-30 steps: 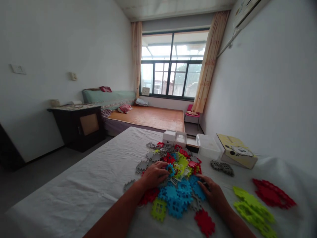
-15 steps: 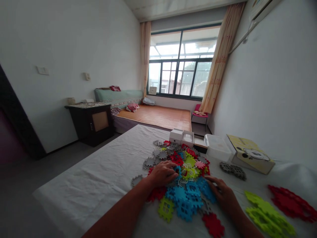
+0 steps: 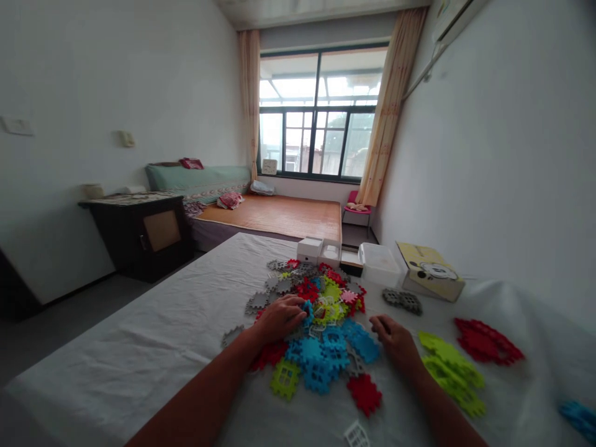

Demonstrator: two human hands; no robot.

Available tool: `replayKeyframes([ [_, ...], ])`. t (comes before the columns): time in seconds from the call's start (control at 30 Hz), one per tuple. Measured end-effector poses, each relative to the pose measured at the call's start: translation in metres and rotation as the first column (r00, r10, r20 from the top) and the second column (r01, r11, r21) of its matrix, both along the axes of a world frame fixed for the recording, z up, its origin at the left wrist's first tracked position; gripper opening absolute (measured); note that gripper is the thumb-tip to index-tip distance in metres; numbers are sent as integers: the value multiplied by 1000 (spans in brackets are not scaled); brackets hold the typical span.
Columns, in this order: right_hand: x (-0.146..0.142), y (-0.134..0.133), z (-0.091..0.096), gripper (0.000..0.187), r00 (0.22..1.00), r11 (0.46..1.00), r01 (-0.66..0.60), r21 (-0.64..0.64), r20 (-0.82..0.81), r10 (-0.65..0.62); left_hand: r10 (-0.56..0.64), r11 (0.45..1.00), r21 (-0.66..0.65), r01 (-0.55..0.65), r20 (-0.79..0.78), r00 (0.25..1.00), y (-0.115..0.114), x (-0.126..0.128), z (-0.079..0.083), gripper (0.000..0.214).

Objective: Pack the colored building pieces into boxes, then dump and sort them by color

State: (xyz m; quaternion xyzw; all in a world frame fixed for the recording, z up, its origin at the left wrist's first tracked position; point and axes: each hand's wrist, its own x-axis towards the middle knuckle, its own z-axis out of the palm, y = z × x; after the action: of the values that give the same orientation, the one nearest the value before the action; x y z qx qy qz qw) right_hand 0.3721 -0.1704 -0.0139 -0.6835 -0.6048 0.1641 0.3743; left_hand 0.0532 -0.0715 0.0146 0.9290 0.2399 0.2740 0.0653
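Plastic piece (image 3: 307,312), blue with a toothed edge, is sitting at the left side of a mixed heap (image 3: 330,310), in the left hand (image 3: 282,318). The fingers of that hand are standing narrow, pinching the piece; part of it is being hidden by them. The right hand (image 3: 393,338) is hovering just beside the blue pieces (image 3: 316,357) at the near side of the heap; its fingers are bending close together, and whether they are holding anything cannot be told.

Nearer the person, a lime window-shaped piece (image 3: 285,378) and a red piece (image 3: 365,393) are lying flat, with a white piece (image 3: 357,434) showing at the lower edge. To the right, well apart from the heap, grey pieces (image 3: 402,300), lime pieces (image 3: 451,372) and red pieces (image 3: 488,341) are lying in separate groups.

Behind the heap, a white box (image 3: 310,249), a clear box (image 3: 379,264) and a yellow box (image 3: 431,270) are standing on the surface (image 3: 139,341), which a creased white cover is draping. Farther out, a bed (image 3: 288,214) is occupying the floor below the window (image 3: 321,112), a dark cabinet (image 3: 139,239) is standing to its left, and a pink chair (image 3: 357,202) to its right.
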Motion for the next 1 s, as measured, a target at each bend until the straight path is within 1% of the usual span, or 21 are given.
replayKeyframes([
  [0.1,1,-5,5,41,988,986,-138,-91,50,143,-3,1000,-16,3,13,1000,2,0,0,33],
  [0.17,3,-6,6,45,978,973,-200,-112,32,204,1,1000,-17,0,5,1000,2,0,1,33],
  [0.23,5,-6,6,45,981,976,-193,-103,-19,192,1,1000,-20,-1,-6,1000,3,0,1,33],
  [0.33,8,-4,5,43,977,981,-174,-89,-142,160,7,1000,-27,-7,-12,1000,3,0,1,33],
  [0.47,5,-4,5,47,921,964,-255,-71,-322,220,13,999,-36,-14,-4,1000,1,0,1,33],
  [0.53,3,-5,4,47,920,975,-222,-22,-336,202,7,999,-42,-7,2,1000,1,-1,2,33],
  [0.6,3,-5,3,48,944,992,-121,36,-304,126,5,999,-45,-4,13,1000,0,-1,3,33],
  [0.7,3,-8,4,49,975,997,19,77,-220,-2,8,999,-51,-8,10,1000,1,-1,3,33],
  [0.77,0,-12,11,44,993,997,30,70,-119,-21,7,998,-55,-7,2,1000,2,-1,3,34],
  [0.87,-5,-21,30,33,998,997,-48,53,32,46,3,998,-58,-3,0,1000,6,-1,1,34],
  [0.93,6,-28,43,31,997,996,-47,81,65,42,2,999,-53,-3,-18,1000,10,-2,-1,34],
  [0.97,18,-34,48,32,998,994,-4,110,66,-3,5,999,-47,-6,-28,1000,13,-2,-2,34],
  [1.0,36,-41,51,33,993,986,86,145,66,-96,4,999,-41,-6,-42,999,15,-2,-4,34],
])
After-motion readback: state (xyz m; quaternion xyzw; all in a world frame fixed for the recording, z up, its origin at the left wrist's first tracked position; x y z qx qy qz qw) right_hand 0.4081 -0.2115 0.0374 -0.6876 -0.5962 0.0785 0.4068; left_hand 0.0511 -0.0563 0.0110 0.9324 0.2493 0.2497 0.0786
